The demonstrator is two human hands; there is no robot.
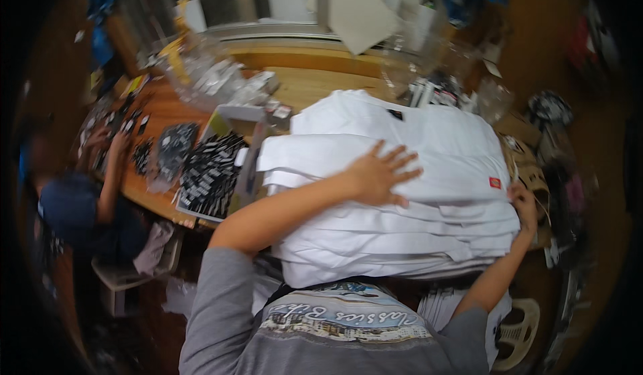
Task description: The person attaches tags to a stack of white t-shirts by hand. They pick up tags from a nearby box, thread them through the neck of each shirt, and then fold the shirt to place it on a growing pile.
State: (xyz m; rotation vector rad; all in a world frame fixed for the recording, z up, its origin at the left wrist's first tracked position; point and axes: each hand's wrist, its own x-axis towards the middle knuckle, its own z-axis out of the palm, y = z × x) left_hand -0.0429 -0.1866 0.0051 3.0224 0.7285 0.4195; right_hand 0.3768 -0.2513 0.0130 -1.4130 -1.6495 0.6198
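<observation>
Head view: white shirt stack (395,237) sits right in front of the person, under the left hand (383,176) and left of the right hand (524,206). Near side of stack comes up close to the torso, tight there; its layered folds face the person below the left hand. Far side of the stack, beyond the left hand, leaves a strip of bare table (321,80) running toward the window sill (308,58); that's the main open room. Left of the left hand it's crowded: box (249,115) full of black-and-white tags (211,177) just beside the stack, then a bag of dark pieces (175,150). Clear plastic (224,83) lies past the box. Right of the right hand, tan item (534,179) sits close by, little space between it and the stack edge.

Left forearm crosses the stack from lower left, elbow bent out. Left palm down flat on the top shirt (452,150), fingers spread wide and angled away to the right, thumb apart toward the person; nothing gripped. Right forearm rises along the stack's right side; right hand is at that edge, fingers bent, just below the red label (495,182). Can't tell if it pinches cloth.

Co-worker's hand (120,140) far left of the left hand, over the same table.
</observation>
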